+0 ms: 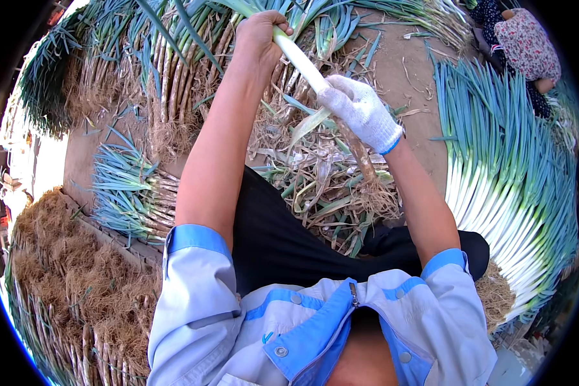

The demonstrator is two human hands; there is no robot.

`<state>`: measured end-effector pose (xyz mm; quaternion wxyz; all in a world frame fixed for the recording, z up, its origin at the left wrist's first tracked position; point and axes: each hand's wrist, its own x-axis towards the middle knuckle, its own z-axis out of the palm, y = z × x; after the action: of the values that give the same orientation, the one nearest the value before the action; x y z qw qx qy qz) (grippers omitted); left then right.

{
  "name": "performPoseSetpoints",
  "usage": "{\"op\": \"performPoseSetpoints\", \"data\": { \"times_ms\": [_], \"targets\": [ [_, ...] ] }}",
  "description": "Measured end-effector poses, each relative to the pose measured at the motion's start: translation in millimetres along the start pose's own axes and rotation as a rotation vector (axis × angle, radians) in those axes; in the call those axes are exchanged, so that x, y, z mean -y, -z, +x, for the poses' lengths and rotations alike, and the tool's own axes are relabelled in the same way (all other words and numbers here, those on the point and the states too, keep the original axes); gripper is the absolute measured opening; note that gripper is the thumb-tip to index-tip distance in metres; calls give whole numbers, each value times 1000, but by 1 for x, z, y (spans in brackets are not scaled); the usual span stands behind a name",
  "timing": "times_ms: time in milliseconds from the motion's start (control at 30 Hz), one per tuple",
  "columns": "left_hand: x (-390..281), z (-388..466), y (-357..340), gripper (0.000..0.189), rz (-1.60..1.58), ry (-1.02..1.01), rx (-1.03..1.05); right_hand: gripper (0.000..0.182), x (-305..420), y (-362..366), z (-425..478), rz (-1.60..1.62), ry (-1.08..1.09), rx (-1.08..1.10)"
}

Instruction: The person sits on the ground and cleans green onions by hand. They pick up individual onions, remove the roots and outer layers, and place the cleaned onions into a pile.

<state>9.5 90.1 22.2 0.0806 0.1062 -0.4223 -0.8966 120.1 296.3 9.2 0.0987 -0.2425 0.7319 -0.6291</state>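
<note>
A large Welsh onion (299, 59) runs slantwise between my hands, its green leaves pointing away from me. My bare left hand (264, 41) is closed around the stalk just below the leaves. In a white knit glove with a blue cuff, my right hand (359, 110) grips the stalk lower down. Between the hands the stalk is smooth and white. Below the glove it is brown and soil-stained, ending in a tuft of roots (377, 200). A loose pale strip of leaf (309, 126) hangs at the glove. Part of the stalk is hidden inside both hands.
Peeled skins and leaves (318, 178) litter the ground before my legs. Unpeeled onions (173, 82) lie ahead, with a small bunch (130, 188) at left. Stacked rooty onions (77, 270) are nearer left. Clean white onions (502, 183) lie right, near another person (526, 46).
</note>
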Motion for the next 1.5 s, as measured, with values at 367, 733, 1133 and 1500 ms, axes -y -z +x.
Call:
{"op": "performPoseSetpoints", "data": {
  "times_ms": [367,733,1133,1500],
  "targets": [
    [-72,39,113,28,-21,-251,-359,26,-99,62,-91,-950,6,-9],
    [-113,34,220,11,-34,-329,-425,56,-95,111,-108,-1149,-432,38],
    [-54,-6,32,14,-204,-184,34,53,17,-1,44,-106,-79,141],
    [-14,13,10,27,-6,-230,-189,25,32,-19,38,-1109,731,-250]
  ]
}}
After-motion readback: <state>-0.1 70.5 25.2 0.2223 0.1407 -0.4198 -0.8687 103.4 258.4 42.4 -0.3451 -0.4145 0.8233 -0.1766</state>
